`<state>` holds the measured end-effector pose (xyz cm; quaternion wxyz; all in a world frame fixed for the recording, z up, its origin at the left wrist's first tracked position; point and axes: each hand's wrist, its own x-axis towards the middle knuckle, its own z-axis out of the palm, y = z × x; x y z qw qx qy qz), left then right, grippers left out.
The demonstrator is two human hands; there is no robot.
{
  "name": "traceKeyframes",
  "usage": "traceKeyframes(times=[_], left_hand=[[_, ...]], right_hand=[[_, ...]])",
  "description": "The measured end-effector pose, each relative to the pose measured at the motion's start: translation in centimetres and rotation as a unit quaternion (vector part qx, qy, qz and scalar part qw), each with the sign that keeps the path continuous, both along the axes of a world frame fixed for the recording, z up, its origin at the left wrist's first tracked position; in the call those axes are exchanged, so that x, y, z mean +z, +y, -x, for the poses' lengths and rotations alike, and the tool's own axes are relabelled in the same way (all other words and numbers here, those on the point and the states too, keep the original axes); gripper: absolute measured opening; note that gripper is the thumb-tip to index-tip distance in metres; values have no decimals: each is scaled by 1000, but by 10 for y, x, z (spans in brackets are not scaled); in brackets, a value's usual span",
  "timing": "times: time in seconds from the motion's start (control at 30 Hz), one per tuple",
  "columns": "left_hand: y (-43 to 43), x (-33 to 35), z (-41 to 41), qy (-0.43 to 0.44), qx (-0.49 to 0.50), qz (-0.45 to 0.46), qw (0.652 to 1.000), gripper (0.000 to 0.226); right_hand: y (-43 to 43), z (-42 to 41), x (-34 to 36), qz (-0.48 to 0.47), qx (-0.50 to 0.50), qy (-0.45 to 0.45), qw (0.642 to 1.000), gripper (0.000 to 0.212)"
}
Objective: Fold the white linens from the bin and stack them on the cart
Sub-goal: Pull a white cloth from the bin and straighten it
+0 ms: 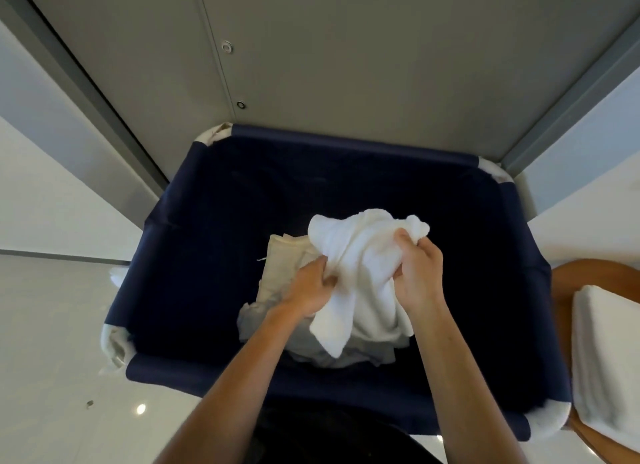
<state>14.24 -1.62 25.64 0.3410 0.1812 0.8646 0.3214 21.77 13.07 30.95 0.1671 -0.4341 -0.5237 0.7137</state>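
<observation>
both hands worked over the navy bin (194,200): my left hand (310,287) and right hand (417,273) each had fingers curled tight into a white towel (360,255), bunched above cream linens (284,259). folded towels (604,352) sat on the wooden cart (585,273) at right.

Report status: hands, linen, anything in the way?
Left hand and right hand both gripping white towel, bunched, unfolded, over navy bin. More linens beneath it. Folded towel on wooden cart, right. Nothing in the way.

Folded towels (609,359) and wooden cart (588,273) cut by right edge, bin (207,221) depths dark — lower linens (284,255) half-covered.
</observation>
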Motion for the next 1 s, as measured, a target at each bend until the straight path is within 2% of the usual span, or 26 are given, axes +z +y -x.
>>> traceKeyframes(times=[0.1,0.23,0.3,0.4,0.5,0.6,0.67,0.77,0.8,0.9,1.0], left_hand=[[0,7,4,3,86,-83,993,13],[-2,25,21,93,145,-121,978,24],[7,47,29,111,147,-156,970,26],[19,81,40,119,104,-207,965,17],[23,96,46,113,77,-217,967,14],[21,99,49,97,106,-223,964,15],[21,99,46,94,93,-221,966,14],[25,98,36,99,14,-204,974,13],[27,96,31,100,-17,-194,976,12],[29,86,24,92,-39,-188,977,6],[16,78,33,27,-33,-182,982,12]], right_hand=[[11,-7,-3,-18,-19,-17,1000,35],[27,-21,-20,-39,-20,-61,997,16],[27,-26,-34,-41,-3,-117,992,9],[18,-32,-60,-61,44,-213,974,18],[12,-34,-72,-47,66,-236,968,32],[11,-32,-57,-123,108,-249,954,28],[11,-26,-40,-195,149,-223,943,14],[3,-10,-10,-216,270,-69,936,57],[-1,-4,-4,-224,308,-44,924,56],[-10,6,10,-280,295,-60,911,6],[-7,4,13,-299,248,-49,920,8]])
